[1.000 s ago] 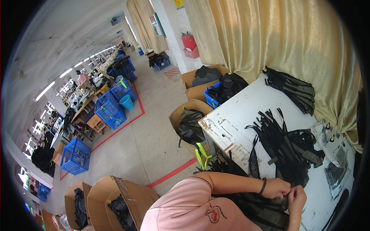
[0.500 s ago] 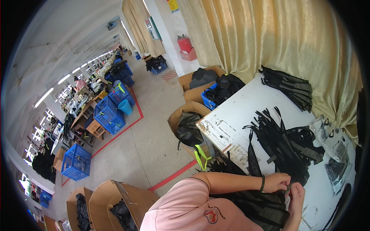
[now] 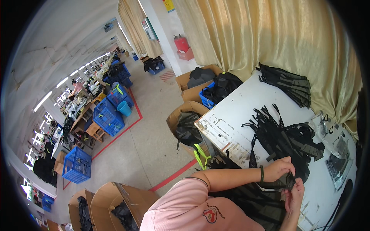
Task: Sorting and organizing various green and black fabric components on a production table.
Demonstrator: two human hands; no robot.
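Note:
My left hand [image 3: 280, 169], with a dark band at its wrist, pinches the upper edge of a dark olive-black fabric piece [image 3: 284, 181]. Close below it, my right hand [image 3: 295, 195] grips the same piece at its right end. The fabric sags between the two hands. Under my left forearm, more dark fabric pieces with straps [image 3: 254, 200] lie along the table's near side, partly hidden by my arm and body. Just beyond my hands a pile of black mesh-and-strap pieces [image 3: 283, 138] spreads over the white table [image 3: 235, 111].
At the table's far end lies a fanned stack of black strapped pieces [image 3: 287, 84]. Clear plastic bags [image 3: 337, 169] sit at the right edge. Cartons [image 3: 172, 122] and a blue crate [image 3: 207, 99] of dark fabric stand against the table's left side. More cartons [image 3: 110, 204] stand behind my arm.
My left hand has risen slightly, lifting the fabric's edge, so more of the piece shows between my hands. My right hand stays near the same spot, its fingers shifted on the fabric.

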